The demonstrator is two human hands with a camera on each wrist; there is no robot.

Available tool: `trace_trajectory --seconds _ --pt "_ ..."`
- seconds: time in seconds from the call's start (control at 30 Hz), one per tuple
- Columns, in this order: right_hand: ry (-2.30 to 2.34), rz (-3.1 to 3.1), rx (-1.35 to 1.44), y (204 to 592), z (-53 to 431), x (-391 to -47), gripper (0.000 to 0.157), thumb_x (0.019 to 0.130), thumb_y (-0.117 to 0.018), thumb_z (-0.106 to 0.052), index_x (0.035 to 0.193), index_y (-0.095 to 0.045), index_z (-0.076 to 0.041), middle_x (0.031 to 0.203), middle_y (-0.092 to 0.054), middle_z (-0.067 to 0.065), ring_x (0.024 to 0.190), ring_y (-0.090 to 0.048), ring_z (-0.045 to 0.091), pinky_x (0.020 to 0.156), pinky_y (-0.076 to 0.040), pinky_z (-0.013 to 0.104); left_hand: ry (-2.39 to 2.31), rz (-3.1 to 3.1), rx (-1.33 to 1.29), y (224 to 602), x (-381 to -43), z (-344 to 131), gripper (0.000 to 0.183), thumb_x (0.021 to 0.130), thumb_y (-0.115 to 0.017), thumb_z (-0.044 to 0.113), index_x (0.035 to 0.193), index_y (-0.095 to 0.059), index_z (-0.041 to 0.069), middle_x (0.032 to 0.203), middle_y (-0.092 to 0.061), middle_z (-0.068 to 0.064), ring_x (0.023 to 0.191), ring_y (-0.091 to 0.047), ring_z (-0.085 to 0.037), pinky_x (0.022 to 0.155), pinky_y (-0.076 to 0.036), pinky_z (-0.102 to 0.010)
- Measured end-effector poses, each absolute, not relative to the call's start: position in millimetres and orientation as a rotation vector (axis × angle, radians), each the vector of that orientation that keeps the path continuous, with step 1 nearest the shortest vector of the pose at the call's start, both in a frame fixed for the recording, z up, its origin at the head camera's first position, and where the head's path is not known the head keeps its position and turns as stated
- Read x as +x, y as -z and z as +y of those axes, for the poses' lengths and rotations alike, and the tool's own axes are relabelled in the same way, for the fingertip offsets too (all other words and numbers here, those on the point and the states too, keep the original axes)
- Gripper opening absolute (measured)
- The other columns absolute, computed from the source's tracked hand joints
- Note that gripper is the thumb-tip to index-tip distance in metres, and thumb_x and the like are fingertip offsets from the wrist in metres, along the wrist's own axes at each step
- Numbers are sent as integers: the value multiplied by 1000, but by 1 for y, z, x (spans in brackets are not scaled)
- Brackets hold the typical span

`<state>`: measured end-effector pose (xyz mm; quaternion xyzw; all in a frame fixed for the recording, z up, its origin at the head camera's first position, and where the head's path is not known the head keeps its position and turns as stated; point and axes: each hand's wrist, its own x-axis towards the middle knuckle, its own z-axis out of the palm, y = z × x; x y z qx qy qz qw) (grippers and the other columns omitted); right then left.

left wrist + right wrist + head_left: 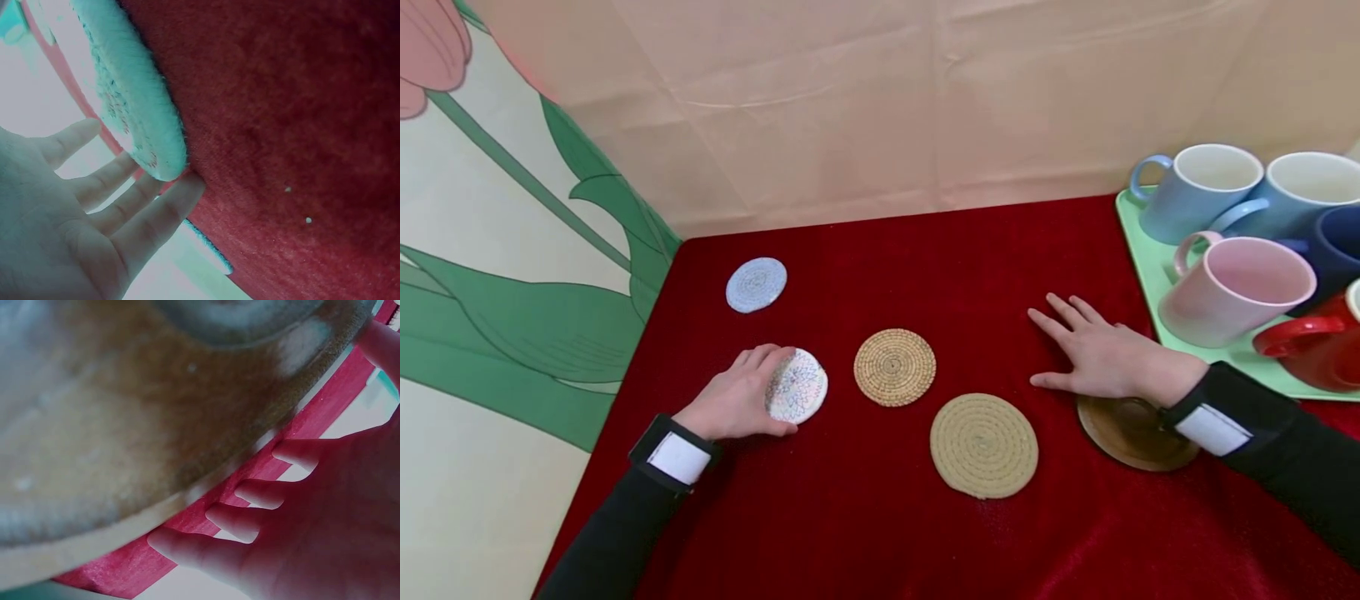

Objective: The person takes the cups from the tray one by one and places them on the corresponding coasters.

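In the head view, my left hand [737, 396] is at the left edge of a round white coaster [801, 387] with a coloured pattern, its fingers spread along the rim and covering part of it. The left wrist view shows the fingers fairly straight against the coaster's fuzzy edge [169, 150]. On the right, my right hand [1105, 358] has its fingers spread and holds nothing. A brown round wooden coaster [1138, 450] lies partly hidden under the right wrist; it fills much of the right wrist view, beyond the fingertips [169, 544].
A pale blue round coaster [756, 285] lies at the back left. Mid-table are a woven straw coaster [895, 367] and a larger beige coiled one [983, 446]. At right, a green tray [1138, 242] holds several mugs, including a pink mug [1225, 292]. Red cloth [850, 517] covers the table.
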<state>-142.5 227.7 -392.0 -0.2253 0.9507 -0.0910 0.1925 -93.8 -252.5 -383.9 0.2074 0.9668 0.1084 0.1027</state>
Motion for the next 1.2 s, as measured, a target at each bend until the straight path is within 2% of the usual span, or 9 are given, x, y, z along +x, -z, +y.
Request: trace_trajectory --seconds 0.5,1.1,1.2 --pt "251 2663 -618 392 227 -143 101 88 -69 -61 159 -27 -2 161 -16 35 143 -14 61 95 -33 81 -312 2911 618 390 -103 -249 98 72 -91 45 147 -44 3 137 -48 -23 118 -50 -37 75 -58 -50" --pt "254 2661 -620 391 227 -142 101 88 -70 -60 159 -28 -2 161 -16 36 143 -14 61 95 -33 81 -335 2882 592 388 -130 -240 100 75 -87 47 152 -40 3 142 -45 -23 123 -46 -38 83 -56 -53" --pt "257 2660 -624 391 227 -143 101 87 -70 -60 158 -28 -1 160 -17 36 142 -15 61 95 -37 79 -332 2871 588 387 -136 -238 100 76 -87 47 152 -39 3 143 -44 -24 124 -45 -39 84 -55 -53"
